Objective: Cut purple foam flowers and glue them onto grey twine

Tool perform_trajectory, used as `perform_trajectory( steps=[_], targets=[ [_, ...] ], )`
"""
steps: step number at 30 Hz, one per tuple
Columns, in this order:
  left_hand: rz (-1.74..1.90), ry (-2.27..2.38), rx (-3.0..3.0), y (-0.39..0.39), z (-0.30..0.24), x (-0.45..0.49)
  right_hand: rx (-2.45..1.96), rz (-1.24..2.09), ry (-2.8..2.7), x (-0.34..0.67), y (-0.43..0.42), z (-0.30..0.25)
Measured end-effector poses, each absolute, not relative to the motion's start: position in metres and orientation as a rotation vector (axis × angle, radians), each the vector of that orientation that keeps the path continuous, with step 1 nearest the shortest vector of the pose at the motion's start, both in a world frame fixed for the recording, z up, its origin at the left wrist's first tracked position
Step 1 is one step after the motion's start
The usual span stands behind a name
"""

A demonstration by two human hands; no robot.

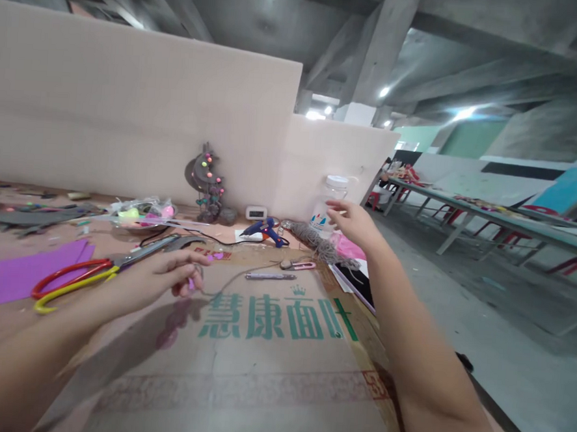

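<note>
Head view: your left hand curls nearly closed on a purple scrap above the cardboard, cord trailing alongside. Your right hand hangs half open by the jar, apparently empty. Looks like you're readying the scrap; next calls for a steady pinch. Green print reads 慧康面叶; the jar's label is illegible.

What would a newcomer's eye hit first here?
Probably the bold green lettering across the cardboard, front and center. Next, the red-and-yellow-handled tool at left, beside bright purple sheets. Then the blue glue gun toward the back, and the right hand raised in front of the clear jar.
</note>
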State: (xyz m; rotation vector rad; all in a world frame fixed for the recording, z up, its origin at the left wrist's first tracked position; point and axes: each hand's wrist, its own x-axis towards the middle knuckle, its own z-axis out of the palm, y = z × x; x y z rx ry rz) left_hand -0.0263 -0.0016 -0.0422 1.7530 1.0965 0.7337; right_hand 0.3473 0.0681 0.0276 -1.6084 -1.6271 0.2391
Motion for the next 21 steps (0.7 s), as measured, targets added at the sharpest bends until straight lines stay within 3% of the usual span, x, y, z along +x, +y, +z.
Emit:
perform_trajectory(
  steps=[4,10,16,21],
  targets=[
    [0.753,1.103,1.801,-0.017,-0.055,-0.004,-1.052,0.921,-1.853,0.261,0.011,0.005],
    [0.648,0.948,1.887,-0.033,-0.062,0.008,-0.874,1.660,-1.769,0.203,-0.040,-0.073],
    [0.630,0.882,1.793,-0.030,-0.070,0.004,-1.133,0.946,-1.857,0.216,-0.019,-0.091],
    [0.729,1.024,1.666,-0.023,-0.091,0.011,-1.185,0.874,-1.823,0.217,-0.010,-0.095]
  ],
)
